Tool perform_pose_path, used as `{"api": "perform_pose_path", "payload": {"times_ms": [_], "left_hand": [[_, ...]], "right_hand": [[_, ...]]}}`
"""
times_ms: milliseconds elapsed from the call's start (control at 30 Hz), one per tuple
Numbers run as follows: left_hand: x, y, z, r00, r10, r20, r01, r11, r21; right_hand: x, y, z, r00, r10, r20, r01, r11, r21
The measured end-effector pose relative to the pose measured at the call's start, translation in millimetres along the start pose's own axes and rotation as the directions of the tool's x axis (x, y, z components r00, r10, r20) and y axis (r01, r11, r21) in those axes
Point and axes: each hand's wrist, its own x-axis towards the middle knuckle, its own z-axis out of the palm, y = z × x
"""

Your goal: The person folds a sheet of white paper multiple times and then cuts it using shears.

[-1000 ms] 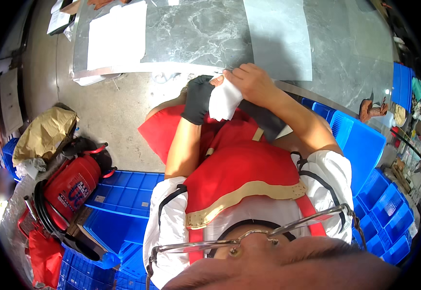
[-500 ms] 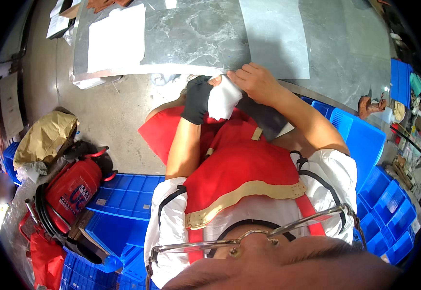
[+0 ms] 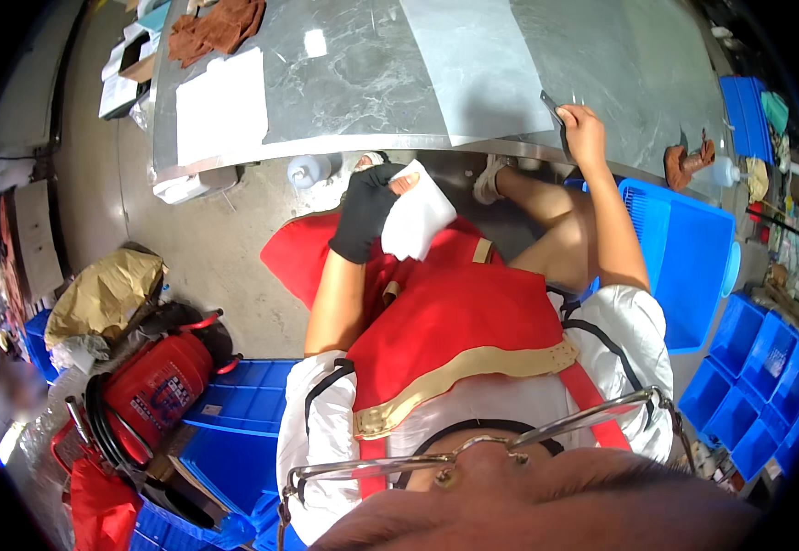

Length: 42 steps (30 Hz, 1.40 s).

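My left hand (image 3: 367,209), in a black glove with the thumb tip bare, is closed on a folded white sheet (image 3: 420,213). The sheet hangs over my red apron (image 3: 455,312), just short of the table edge; whether it is cloth or paper I cannot tell. Farther right, my right hand (image 3: 583,136) is bare and closed at the table's near edge. A slim dark tool (image 3: 553,106) sticks out from its fingers over the tabletop; its exact kind is not clear.
On the grey marbled table (image 3: 354,92) lie a white paper (image 3: 222,110), a translucent sheet (image 3: 478,69) and brown cloths (image 3: 216,29). A blue bin (image 3: 680,257) stands to my right. At left are a red fire extinguisher (image 3: 161,381) and blue crates (image 3: 243,395).
My right hand has left the white sheet, moved right to the table edge and now grips a dark tool. My left hand has drawn slightly nearer with the sheet. The view has shifted.
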Motion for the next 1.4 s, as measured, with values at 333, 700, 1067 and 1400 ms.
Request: {"api": "perform_pose_path", "payload": {"times_ms": [333, 700, 1067, 1400], "left_hand": [[-71.9, 46.8, 36.1, 0.94, 0.261, 0.219, -0.326, 0.879, 0.349], [-117.0, 34.9, 61.9, 0.97, 0.223, 0.096, -0.227, 0.973, 0.038], [-142.4, 32.4, 74.0, 0.963, 0.244, 0.112, -0.24, 0.97, -0.044], [-153.7, 64.4, 45.6, 0.761, 0.096, 0.641, -0.348, 0.895, 0.279]], "right_hand": [[-71.3, -213.7, -80.2, 0.538, -0.568, 0.623, -0.093, 0.695, 0.713], [-138.4, -232.1, -74.3, 0.607, -0.378, 0.699, -0.793, -0.241, 0.559], [-154.5, -229.6, -94.2, 0.568, -0.435, 0.699, -0.823, -0.279, 0.495], [-151.4, -219.8, -132.5, 0.383, -0.763, 0.52, -0.307, 0.426, 0.851]]}}
